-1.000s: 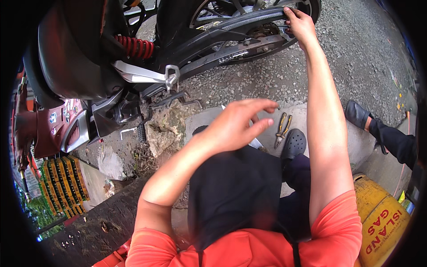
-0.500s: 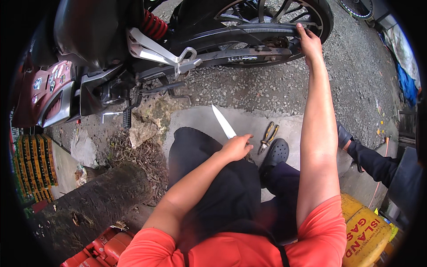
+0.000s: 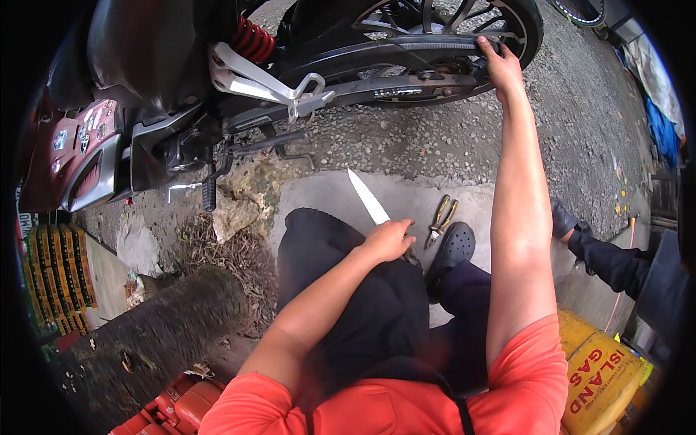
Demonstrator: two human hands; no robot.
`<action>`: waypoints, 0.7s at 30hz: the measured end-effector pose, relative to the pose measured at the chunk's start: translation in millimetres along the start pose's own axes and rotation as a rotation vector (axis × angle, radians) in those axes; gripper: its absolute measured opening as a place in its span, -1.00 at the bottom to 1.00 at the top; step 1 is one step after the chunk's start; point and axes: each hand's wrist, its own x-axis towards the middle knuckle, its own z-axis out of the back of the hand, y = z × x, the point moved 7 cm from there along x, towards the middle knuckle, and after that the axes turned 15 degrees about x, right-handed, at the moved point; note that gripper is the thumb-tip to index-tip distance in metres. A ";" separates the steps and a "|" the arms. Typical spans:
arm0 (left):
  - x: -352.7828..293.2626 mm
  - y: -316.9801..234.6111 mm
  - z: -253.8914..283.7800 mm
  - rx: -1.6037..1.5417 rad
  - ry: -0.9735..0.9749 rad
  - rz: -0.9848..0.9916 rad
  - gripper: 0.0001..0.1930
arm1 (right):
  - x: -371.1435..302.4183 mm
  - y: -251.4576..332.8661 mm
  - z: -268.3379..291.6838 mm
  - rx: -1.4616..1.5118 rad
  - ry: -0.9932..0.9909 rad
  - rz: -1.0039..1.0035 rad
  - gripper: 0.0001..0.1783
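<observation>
In my left hand point(image 3: 389, 241), closed over my knee, is a knife; its pale pointed blade point(image 3: 368, 197) angles up and away to the left. The handle is mostly hidden under my fingers. My right arm stretches far forward, and my right hand point(image 3: 503, 68) is closed around the rear end of the black chain cover point(image 3: 428, 48) on a motorcycle, beside its rear wheel point(image 3: 535, 29). On the concrete, by my dark clog point(image 3: 454, 246), lie pliers point(image 3: 440, 220) with yellow-and-black handles, their jaws toward me.
The motorcycle's silver footrest bracket point(image 3: 264, 81) and pedal point(image 3: 208, 194) jut out ahead. A log point(image 3: 152, 330) lies to the left, near red tanks point(image 3: 192, 399). A yellow gas cylinder point(image 3: 602, 370) stands at right, below another person's leg point(image 3: 609, 255).
The knife and my left hand sit slightly farther right in the picture. My right hand stays at the end of the chain cover.
</observation>
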 end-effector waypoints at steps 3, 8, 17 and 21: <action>-1.2 0.5 5.6 -0.053 -0.042 -0.002 -0.57 | 1.3 -1.7 -1.2 0.040 -0.011 -0.001 -0.08; -31.0 -51.3 102.3 -0.299 -0.413 -0.216 -0.68 | -8.4 5.3 -3.2 0.039 0.019 0.017 -0.10; 71.8 -88.7 373.8 0.706 -0.499 0.124 -0.63 | -6.2 -0.8 5.8 0.015 -0.046 -0.004 -0.04; 95.6 -65.8 376.1 0.686 -0.348 0.247 -0.76 | -23.3 15.6 -9.0 -0.032 0.024 -0.016 0.16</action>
